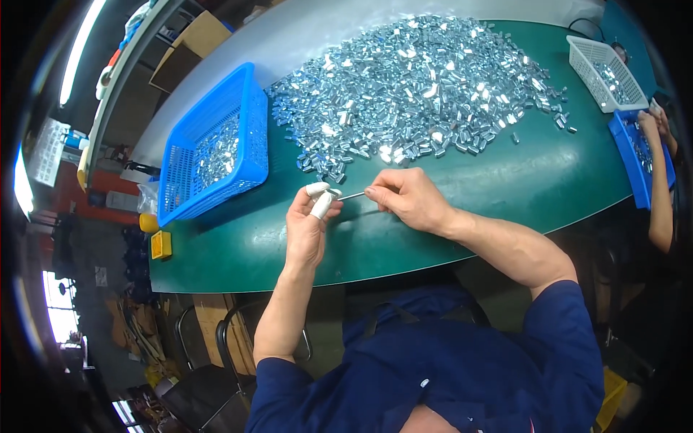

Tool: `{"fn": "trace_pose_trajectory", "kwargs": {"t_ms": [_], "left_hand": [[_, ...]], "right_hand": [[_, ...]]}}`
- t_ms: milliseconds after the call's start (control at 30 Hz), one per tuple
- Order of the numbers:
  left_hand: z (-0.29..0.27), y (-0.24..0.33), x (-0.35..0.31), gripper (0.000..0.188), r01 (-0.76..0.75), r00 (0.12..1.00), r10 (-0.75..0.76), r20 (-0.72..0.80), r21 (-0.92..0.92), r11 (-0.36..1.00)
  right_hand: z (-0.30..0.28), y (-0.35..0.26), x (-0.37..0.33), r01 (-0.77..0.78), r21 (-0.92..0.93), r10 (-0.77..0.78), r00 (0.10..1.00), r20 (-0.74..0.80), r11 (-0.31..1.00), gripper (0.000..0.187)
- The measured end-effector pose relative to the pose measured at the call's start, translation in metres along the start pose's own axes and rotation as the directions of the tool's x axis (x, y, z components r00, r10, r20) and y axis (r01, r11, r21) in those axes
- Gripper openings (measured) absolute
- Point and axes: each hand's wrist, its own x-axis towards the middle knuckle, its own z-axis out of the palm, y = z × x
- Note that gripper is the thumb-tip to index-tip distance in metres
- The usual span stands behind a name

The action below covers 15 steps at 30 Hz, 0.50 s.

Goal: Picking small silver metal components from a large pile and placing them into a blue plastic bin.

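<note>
My right hand (415,202) pinches a thin metal rod (351,195) between thumb and fingers. The rod's other end reaches the fingertips of my left hand (309,224), which wear white finger covers. Those fingers are closed together; whatever they grip at the rod's end is hidden or too small to name. Both hands are above the near part of the green tabletop (404,249). Just beyond them spreads a large heap of small shiny metal pieces (411,94), short and block-like, with a few strays at its edges.
A blue plastic basket (256,162) with similar pieces stands to the left, near a small yellow box (161,245). At the far right are a white basket (629,90) and a blue bin (639,184), where another person's hands (653,126) work. Chairs (224,346) stand lower left.
</note>
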Motion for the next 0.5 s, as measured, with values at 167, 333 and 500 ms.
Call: {"fn": "trace_pose_trajectory", "kwargs": {"t_ms": [167, 333, 500], "left_hand": [[0.01, -0.004, -0.005, 0.023, -0.009, 1.0, 0.011, 0.021, -0.073, 0.997], [0.018, -0.005, -0.012, 0.022, -0.015, 1.0, 0.016, 0.021, -0.09, 0.996], [0.014, -0.005, -0.009, 0.023, -0.092, 0.992, 0.079, 0.101, 0.14, 0.986]], "right_hand": [[-0.002, 0.0, -0.001, 0.015, 0.004, -0.014, 0.999, -0.051, 1.0, 0.024], [-0.003, -0.002, -0.003, 0.032, 0.025, -0.03, 0.995, -0.097, 0.999, 0.023], [-0.003, 0.006, 0.001, 0.052, 0.028, -0.051, 0.998, -0.03, 0.998, 0.025]]}}
